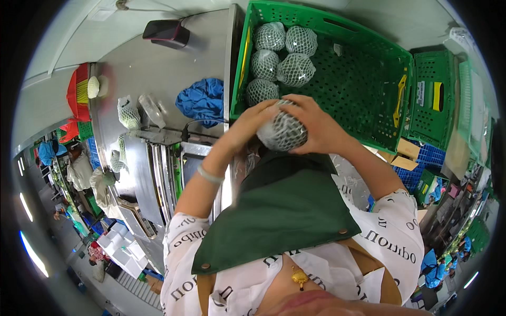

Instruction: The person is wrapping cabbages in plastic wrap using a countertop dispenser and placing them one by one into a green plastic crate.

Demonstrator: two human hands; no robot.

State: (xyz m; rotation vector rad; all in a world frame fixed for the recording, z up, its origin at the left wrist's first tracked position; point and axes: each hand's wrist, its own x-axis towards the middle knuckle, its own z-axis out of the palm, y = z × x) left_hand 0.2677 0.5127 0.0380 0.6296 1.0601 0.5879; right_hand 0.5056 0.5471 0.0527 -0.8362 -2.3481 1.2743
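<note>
Between my two hands is a round item in white foam netting with a shiny wrap [285, 132], held just in front of the dark green apron [284, 205]. My left hand [251, 122] presses on its left and upper side. Around its right side curl the fingers and thumb of my right hand [316, 124]. What lies inside the netting cannot be made out clearly. Just beyond stands a green perforated plastic crate [355, 29], with several similar netted items [296, 70] grouped along its left side.
On the metal table to the left are a blue crumpled cloth or bag [202, 98], a black bin [166, 33], a clear plastic bottle [152, 110] and loose foam netting [128, 112]. Another green crate [431, 98] stands at right, near an opened cardboard box [406, 153].
</note>
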